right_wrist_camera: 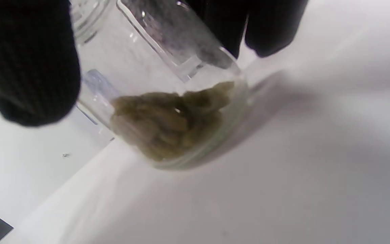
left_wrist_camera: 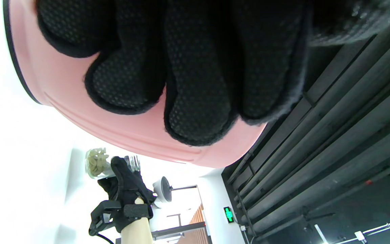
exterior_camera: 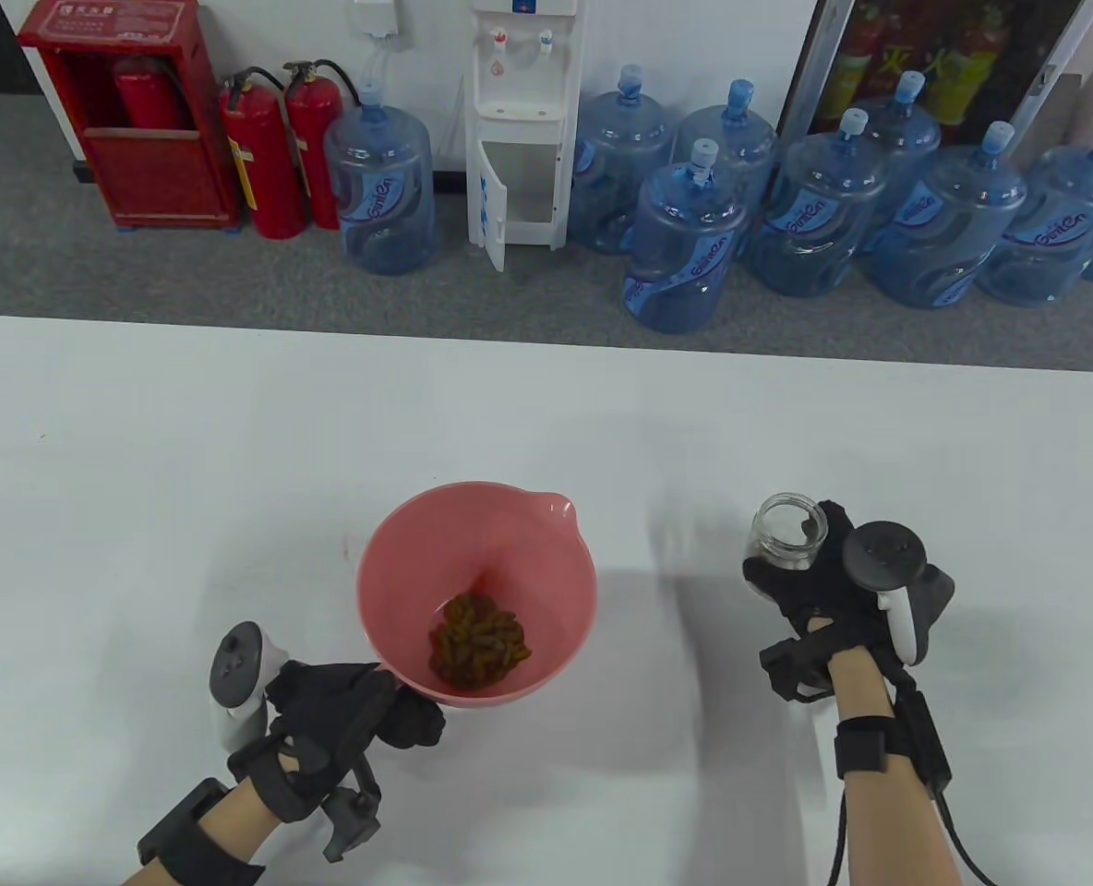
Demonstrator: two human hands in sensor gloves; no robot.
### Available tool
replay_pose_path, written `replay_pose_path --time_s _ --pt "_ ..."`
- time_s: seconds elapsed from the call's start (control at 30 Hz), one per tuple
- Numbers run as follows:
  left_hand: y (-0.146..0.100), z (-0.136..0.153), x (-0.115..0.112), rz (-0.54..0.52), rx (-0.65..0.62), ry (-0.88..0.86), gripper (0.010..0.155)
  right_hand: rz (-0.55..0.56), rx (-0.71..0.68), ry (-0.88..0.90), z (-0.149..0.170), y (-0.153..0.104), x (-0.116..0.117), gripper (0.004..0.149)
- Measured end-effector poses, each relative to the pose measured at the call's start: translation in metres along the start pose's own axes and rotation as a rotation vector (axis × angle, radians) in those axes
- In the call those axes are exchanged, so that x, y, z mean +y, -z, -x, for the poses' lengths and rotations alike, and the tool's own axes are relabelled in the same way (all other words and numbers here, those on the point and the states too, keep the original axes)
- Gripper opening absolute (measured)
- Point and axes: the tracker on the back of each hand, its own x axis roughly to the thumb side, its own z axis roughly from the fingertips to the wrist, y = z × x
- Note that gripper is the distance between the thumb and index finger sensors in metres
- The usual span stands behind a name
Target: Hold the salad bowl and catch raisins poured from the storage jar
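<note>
A pink salad bowl (exterior_camera: 417, 563) with a pour spout at its far rim sits near the table's middle, with a heap of raisins (exterior_camera: 477, 640) in its bottom. My left hand (exterior_camera: 362, 711) grips the bowl's near rim; in the left wrist view my fingers (left_wrist_camera: 195, 88) press on its pink outer wall (left_wrist_camera: 113, 128). My right hand (exterior_camera: 814, 577) holds a clear glass storage jar (exterior_camera: 786, 535) upright, mouth open, to the right of the bowl. The right wrist view shows raisins (right_wrist_camera: 171, 118) left in the jar's bottom, close above the table.
The white table (exterior_camera: 140, 517) spreads wide on all sides of the bowl and jar. Behind its far edge stand several blue water bottles (exterior_camera: 685, 240), a white water dispenser (exterior_camera: 519, 120) and red fire extinguishers (exterior_camera: 265, 152).
</note>
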Motion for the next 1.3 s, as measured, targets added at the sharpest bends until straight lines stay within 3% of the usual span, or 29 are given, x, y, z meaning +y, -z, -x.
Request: replay_pose_path --time_s 0.27,0.57,0.73,0.87,1.03,1.3 --pt "0.0 -0.001 0.0 -0.009 -0.013 0.012 0.042 -0.035 -0.018 -0.034 -0.003 -0.021 -0.019 0.105" --pt "-0.001 -0.006 0.004 -0.03 -0.044 0.036 0.042 0.136 -0.349 -0.246 -0.056 -0.079 -0.039 0.091" --pt "-0.001 -0.007 0.005 -0.032 -0.049 0.041 0.042 0.102 -0.705 -0.282 -0.083 -0.123 -0.012 0.084" --pt "-0.001 -0.005 0.006 -0.026 -0.042 0.049 0.042 0.078 -0.848 -0.347 -0.09 -0.145 0.015 0.085" --pt "-0.001 -0.002 0.008 -0.024 -0.026 0.045 0.042 0.017 -0.908 -0.397 -0.083 -0.153 0.045 0.086" --pt "0.0 -0.002 0.008 -0.011 -0.019 0.052 0.042 -0.007 -0.911 -0.381 -0.079 -0.155 0.048 0.088"
